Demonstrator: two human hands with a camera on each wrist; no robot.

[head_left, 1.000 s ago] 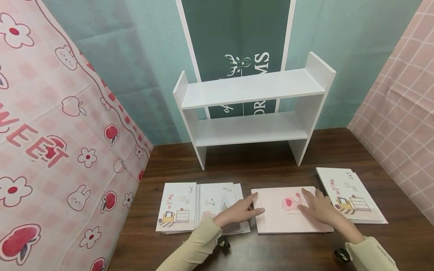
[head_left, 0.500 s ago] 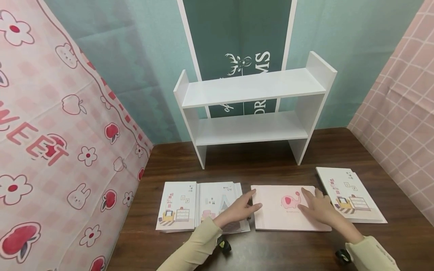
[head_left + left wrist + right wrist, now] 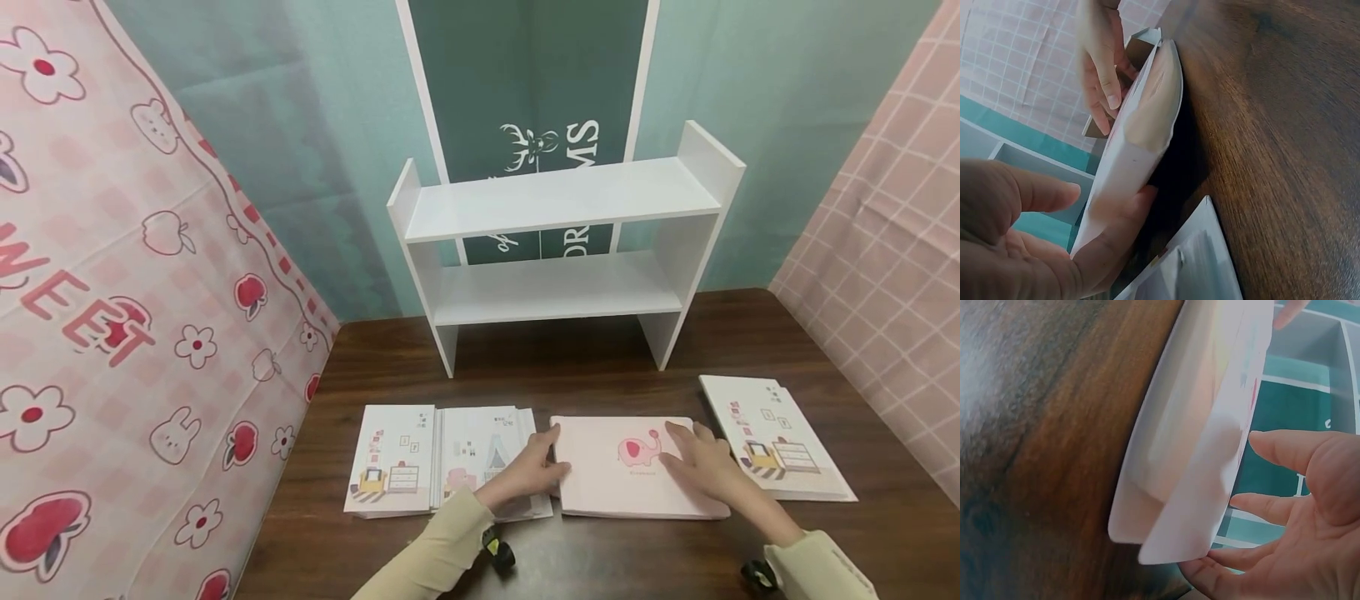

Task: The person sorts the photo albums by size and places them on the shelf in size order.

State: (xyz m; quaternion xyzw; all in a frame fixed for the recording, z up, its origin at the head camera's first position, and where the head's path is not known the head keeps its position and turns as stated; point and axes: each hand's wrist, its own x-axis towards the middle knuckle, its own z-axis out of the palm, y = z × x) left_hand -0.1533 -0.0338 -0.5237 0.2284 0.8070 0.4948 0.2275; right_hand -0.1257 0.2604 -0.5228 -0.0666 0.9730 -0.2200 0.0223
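Observation:
A thick pink book (image 3: 600,475) with an elephant on its cover lies flat on the table in the head view. My left hand (image 3: 528,469) is at its left side; in the left wrist view, fingers touch the spine (image 3: 1119,175) while the thumb stays apart from it. My right hand (image 3: 705,467) rests at the far right corner. In the right wrist view, the right-hand fingers (image 3: 1260,506) touch the edge of the pink book (image 3: 1194,500), whose covers spread slightly around the pages. Neither hand's fingers curl round it.
To the left are two side-by-side stacks of white books, a left stack (image 3: 393,458) and a right stack (image 3: 476,442). More white books (image 3: 780,450) lie slanted at the right. A white two-tier shelf (image 3: 558,287) stands behind, before a green curtain (image 3: 330,208).
The pink book has slid slightly left. My left hand has shifted left with it, its thumb drawing back from the cover, and my right hand has followed a little.

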